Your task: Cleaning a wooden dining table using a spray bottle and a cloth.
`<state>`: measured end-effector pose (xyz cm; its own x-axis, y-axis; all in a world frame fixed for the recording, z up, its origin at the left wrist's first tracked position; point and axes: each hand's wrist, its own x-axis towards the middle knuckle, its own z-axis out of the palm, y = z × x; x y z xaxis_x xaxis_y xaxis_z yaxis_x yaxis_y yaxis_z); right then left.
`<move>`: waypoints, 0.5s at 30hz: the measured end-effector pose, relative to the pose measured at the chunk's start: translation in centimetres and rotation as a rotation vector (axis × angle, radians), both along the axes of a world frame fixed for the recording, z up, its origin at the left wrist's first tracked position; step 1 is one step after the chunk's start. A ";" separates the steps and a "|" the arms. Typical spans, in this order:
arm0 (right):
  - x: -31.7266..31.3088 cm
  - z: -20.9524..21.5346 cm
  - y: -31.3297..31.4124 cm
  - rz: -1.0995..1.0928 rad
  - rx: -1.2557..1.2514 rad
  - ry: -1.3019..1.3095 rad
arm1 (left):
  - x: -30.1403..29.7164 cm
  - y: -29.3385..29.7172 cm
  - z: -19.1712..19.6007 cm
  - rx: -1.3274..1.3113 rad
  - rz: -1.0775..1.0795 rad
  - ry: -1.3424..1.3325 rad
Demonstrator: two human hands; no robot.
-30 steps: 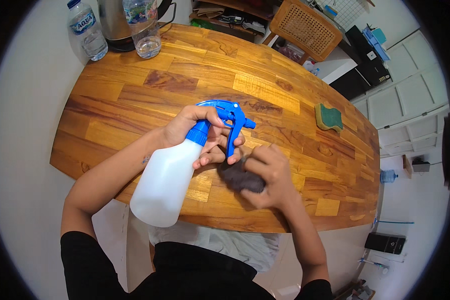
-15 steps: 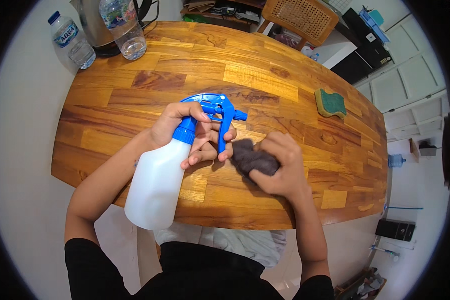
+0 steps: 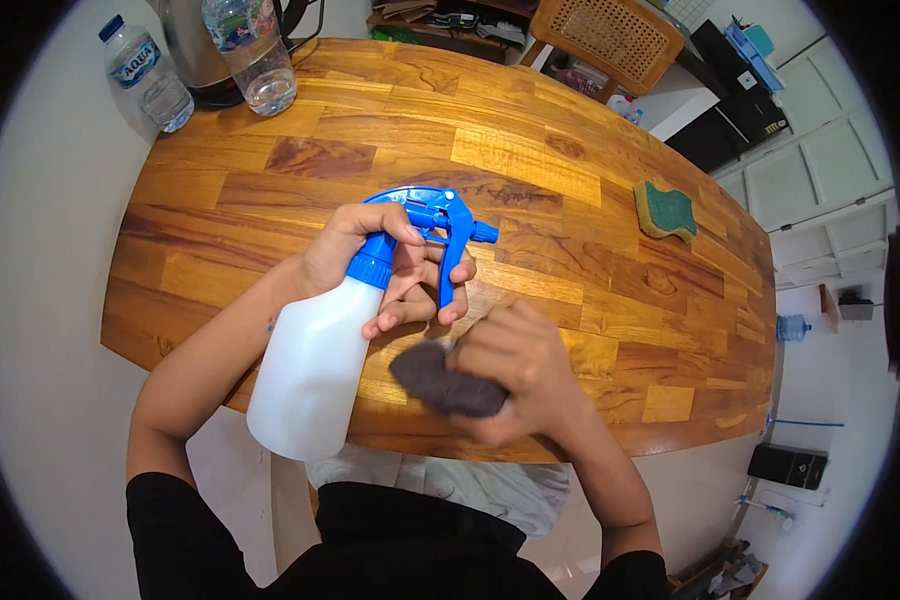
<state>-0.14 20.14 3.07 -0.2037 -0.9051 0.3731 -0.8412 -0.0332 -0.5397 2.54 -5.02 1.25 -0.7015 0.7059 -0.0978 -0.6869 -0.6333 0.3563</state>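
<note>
My left hand (image 3: 400, 260) is wrapped round the neck and trigger of a spray bottle (image 3: 310, 370) with a white translucent body and a blue head. The bottle tilts, its nozzle facing right and its base toward me. In my right hand (image 3: 520, 370) a dark grey-brown cloth (image 3: 450, 385) is bunched up, close to the table's near edge and just right of the bottle. The hand and cloth are a little blurred, and part of the cloth is hidden under the fingers. The wooden table (image 3: 530, 205) lies beneath both hands.
A green and yellow sponge (image 3: 665, 210) rests at the table's right. Two clear plastic bottles, a smaller one (image 3: 148, 75) and a larger one (image 3: 255, 60), stand at the far left beside a metal kettle (image 3: 195, 50). Beyond the far edge is a woven-back chair (image 3: 610, 40).
My right hand has moved the cloth toward me and to the left, nearer the bottle. The left hand keeps its grip on the spray bottle in nearly the same place.
</note>
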 end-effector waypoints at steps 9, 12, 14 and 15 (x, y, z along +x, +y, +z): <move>0.4 0.0 0.4 0.172 0.045 -0.105 | 0.0 0.2 -0.3 0.031 0.008 0.022; 1.7 0.1 0.1 0.258 0.040 -0.127 | -0.3 0.4 -0.2 0.034 -0.007 0.047; 1.1 0.1 0.2 0.170 0.041 -0.113 | -0.4 0.3 -0.2 0.044 -0.020 0.029; 0.7 0.1 0.3 0.170 0.041 -0.117 | -0.4 0.3 -0.3 0.038 -0.019 0.032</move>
